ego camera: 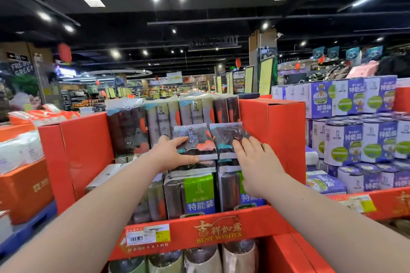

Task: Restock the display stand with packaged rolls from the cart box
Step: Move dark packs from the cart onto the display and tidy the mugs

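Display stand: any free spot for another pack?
One gap: front-left, between the left red wall and the stack under the left hand, above a pale pack lying low. Back row is full; the dark pack under the right hand crowds the right red wall.

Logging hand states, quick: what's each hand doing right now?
Left hand: open, fingers flat on the left pack, thumb along its front edge.
Right hand: open, flat on the right pack.
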### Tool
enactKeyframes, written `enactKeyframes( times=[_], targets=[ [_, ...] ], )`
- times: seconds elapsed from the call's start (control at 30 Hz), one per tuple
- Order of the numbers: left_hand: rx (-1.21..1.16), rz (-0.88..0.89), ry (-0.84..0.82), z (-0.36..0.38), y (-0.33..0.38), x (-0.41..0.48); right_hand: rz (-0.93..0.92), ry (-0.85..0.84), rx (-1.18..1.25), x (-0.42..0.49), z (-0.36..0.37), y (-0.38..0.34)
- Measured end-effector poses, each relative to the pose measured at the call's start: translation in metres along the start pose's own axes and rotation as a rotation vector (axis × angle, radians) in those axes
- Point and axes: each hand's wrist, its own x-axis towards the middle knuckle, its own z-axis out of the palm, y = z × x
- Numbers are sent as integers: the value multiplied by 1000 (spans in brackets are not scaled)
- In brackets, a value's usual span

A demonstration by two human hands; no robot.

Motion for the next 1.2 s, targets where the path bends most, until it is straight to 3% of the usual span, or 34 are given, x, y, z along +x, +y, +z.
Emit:
enactKeyframes(
  times=[0.07, 0.37, 0.6, 0.77, 0.9, 1.2],
  targets=[
    [53, -17, 30, 2, 1, -1, 3, -7, -5, 0, 0, -1],
    [-162, -73, 341, 34, 11, -46, 20, 19, 95, -4, 0, 0],
    [178, -48, 316, 37, -30, -118, -10, 33, 226, -38, -1, -34],
    [308, -138, 321, 28, -89, -192, -217, -104, 295, -82, -12, -106],
    [281, -242, 298, 20, -148, -274, -386, -105, 315, -113, -38, -185],
    [293, -678, 77, 35, -275, -535, -698, -156, 496, -229, -92, -368]
  ],
)
